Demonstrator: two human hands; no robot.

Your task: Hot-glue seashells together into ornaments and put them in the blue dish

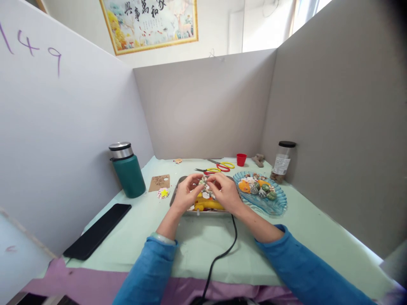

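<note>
Above a metal tray point(216, 213), my left hand point(186, 194) and my right hand point(224, 192) meet with fingertips pinched around a small whitish-green decorated piece point(202, 181). Its exact shape is too small to tell. Below my fingers, the tray holds a yellow glue gun point(210, 205) and small white bits. A black cord point(222, 255) runs from the tray toward the front edge. Just right of my right hand is a blue scalloped glass plate point(278, 204) with orange pieces and several dark green patterned balls.
A green bottle point(129, 176), black slab point(98, 231), brown card point(159, 183) and yellow-star piece point(163, 193) lie left. Scissors point(219, 167) and a red cup point(241, 159) sit behind; a black-lidded jar point(282, 162) stands right. Grey panels point(206, 110) enclose the table.
</note>
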